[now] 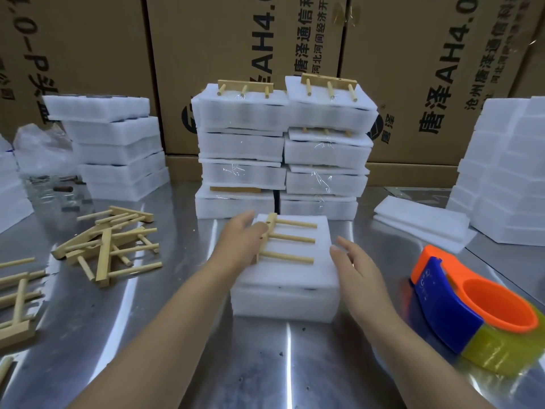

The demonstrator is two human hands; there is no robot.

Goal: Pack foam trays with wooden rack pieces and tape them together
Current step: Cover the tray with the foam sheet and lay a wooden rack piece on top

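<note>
From my remote seat I see both hands over the foam tray, which sits on the metal table straight ahead, just in front of the stack of taped trays. The tray looks like two white layers, one on the other. A wooden rack piece lies on its top, its base bar at the left and three dowels pointing right across the foam. My left hand lies over that base bar with the fingers nearly straight and close together, the thumb above them; they touch the bar, and I cannot tell whether they pinch it. My right hand is flat and relaxed, fingers straight and side by side, holding nothing. It sits at the tray's right edge with the fingertips over the top corner; whether they touch the foam I cannot tell. Just right of that hand an orange and blue tape dispenser with a yellowish roll rests on the table. On the left lies a loose pile of rack pieces. Cardboard boxes stand behind everything.
</note>
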